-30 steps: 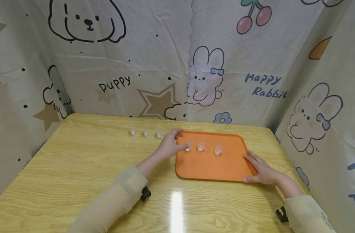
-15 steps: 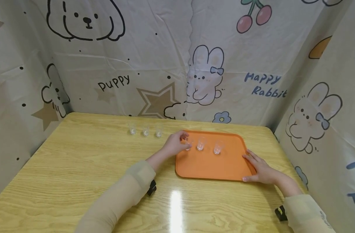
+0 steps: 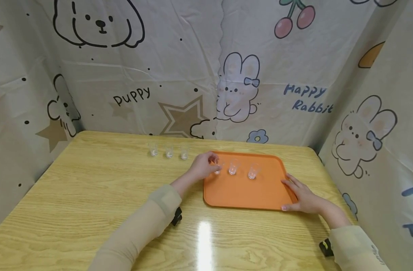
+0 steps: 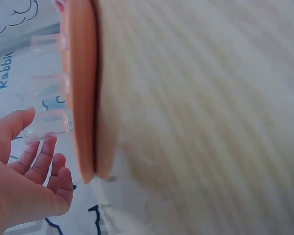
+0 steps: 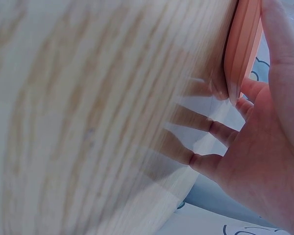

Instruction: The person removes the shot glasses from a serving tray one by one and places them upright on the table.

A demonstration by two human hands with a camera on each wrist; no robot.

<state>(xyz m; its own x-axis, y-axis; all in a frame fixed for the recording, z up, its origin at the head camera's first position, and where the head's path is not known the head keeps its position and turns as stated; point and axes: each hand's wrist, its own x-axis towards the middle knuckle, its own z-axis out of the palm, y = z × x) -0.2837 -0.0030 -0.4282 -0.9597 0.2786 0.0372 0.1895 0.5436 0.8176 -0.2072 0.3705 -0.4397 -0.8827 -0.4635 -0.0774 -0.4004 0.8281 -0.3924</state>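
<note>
My left hand (image 3: 204,165) reaches over the left edge of an orange tray (image 3: 247,194). Its thumb and fingertips pinch a small clear shot glass (image 4: 46,125), which stands upright at the tray's left end. Two more shot glasses stand on the tray to its right: a middle glass (image 3: 232,167) and a right glass (image 3: 252,171). My right hand (image 3: 302,197) rests against the tray's right edge. Its thumb touches the near right corner and its spread fingers lie along the side, some reaching down toward the tabletop in the right wrist view.
Three more clear glasses (image 3: 169,151) stand in a row on the wooden table (image 3: 91,195), behind and left of the tray. A printed cloth (image 3: 179,75) hangs along the back and sides of the table.
My left hand has moved right from the tray's left rim to the leftmost glass, and its fingers have closed around it. The right hand has stayed at the tray's edge.
</note>
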